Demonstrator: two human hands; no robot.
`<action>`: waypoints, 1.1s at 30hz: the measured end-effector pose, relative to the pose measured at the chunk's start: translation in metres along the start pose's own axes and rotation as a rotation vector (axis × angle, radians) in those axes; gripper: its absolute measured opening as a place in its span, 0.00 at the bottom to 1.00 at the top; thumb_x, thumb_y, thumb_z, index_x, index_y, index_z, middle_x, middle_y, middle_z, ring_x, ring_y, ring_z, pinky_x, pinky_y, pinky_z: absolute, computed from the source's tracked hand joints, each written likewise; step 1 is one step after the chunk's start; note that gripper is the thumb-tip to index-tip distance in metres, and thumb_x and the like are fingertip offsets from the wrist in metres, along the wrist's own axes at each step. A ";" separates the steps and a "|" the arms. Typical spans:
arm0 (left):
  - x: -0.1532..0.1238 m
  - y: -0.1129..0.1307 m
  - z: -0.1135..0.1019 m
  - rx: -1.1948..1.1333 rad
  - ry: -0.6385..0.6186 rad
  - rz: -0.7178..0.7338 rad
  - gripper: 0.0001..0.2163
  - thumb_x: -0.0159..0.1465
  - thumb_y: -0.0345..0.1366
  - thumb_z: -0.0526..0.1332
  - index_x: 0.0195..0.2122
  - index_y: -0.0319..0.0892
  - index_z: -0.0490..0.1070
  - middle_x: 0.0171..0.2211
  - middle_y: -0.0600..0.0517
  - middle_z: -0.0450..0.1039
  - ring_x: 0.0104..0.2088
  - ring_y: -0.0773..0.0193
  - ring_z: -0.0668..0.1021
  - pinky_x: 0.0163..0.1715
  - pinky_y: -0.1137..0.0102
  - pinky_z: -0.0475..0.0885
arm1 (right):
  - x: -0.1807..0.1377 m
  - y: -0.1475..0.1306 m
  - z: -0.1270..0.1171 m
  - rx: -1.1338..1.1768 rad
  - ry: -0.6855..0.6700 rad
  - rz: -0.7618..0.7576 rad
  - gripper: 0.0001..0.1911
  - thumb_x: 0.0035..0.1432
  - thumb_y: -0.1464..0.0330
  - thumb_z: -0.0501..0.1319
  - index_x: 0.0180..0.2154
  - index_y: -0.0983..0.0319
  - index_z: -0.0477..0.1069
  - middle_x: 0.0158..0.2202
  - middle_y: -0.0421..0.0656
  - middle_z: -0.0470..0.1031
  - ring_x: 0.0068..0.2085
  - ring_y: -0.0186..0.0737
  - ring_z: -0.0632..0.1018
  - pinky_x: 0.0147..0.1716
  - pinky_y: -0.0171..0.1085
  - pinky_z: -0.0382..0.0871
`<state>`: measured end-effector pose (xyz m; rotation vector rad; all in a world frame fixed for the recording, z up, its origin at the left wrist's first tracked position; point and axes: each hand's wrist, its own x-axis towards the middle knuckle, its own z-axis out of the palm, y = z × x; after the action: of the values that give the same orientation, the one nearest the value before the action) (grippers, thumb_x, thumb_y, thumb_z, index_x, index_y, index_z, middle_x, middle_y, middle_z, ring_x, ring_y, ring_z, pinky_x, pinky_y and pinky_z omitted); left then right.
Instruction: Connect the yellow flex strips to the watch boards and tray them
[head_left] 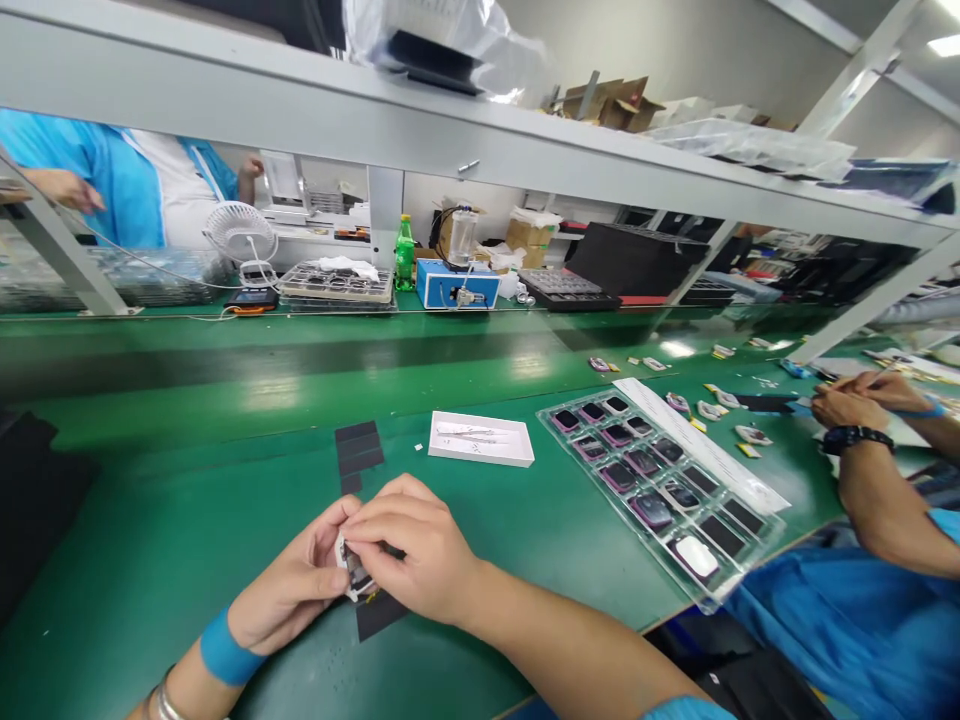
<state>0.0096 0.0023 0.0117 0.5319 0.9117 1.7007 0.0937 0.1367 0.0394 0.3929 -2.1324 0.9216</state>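
Observation:
My left hand (296, 580), with a blue band at the wrist, grips a small watch case (357, 580) with a pale rim by its edge. My right hand (431, 550) is closed over the top of that case, thumb and fingertips pinched against it. Whatever lies between those fingertips is hidden. A black sheet (381, 614) lies on the green table just under the case. Beyond my hands are more black rectangular pieces (358, 447). A shallow white box (480, 455) holding tweezers (471, 433) stands to their right.
A clear tray (551, 425) with several watch cases and black pieces lies on the right, beside a white strip (697, 440). A co-worker's hands (855, 400) work at the far right. Along the back stand a fan (240, 232), a green bottle (404, 255) and a blue device (457, 287).

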 end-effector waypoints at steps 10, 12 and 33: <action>-0.005 0.001 0.003 -0.073 0.065 -0.070 0.18 0.41 0.34 0.73 0.29 0.43 0.66 0.25 0.56 0.66 0.27 0.65 0.71 0.28 0.72 0.66 | -0.001 -0.003 0.001 0.092 0.024 0.016 0.08 0.57 0.74 0.55 0.32 0.60 0.71 0.33 0.42 0.78 0.35 0.33 0.77 0.39 0.36 0.70; -0.007 0.002 0.000 -0.059 0.091 -0.088 0.18 0.40 0.34 0.73 0.29 0.43 0.67 0.26 0.56 0.66 0.28 0.64 0.72 0.29 0.71 0.67 | -0.001 -0.003 0.001 0.096 0.043 0.004 0.08 0.57 0.75 0.55 0.32 0.61 0.71 0.33 0.42 0.78 0.35 0.32 0.77 0.39 0.36 0.70; -0.006 0.007 -0.010 0.015 0.027 0.043 0.19 0.46 0.36 0.70 0.39 0.45 0.69 0.30 0.53 0.71 0.29 0.63 0.76 0.31 0.71 0.72 | 0.006 -0.002 -0.009 0.208 0.090 0.205 0.07 0.51 0.76 0.59 0.32 0.60 0.71 0.34 0.41 0.78 0.37 0.35 0.76 0.44 0.38 0.69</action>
<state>-0.0004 -0.0072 0.0119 0.5432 0.9392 1.7450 0.0956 0.1419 0.0494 0.2332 -2.0271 1.2611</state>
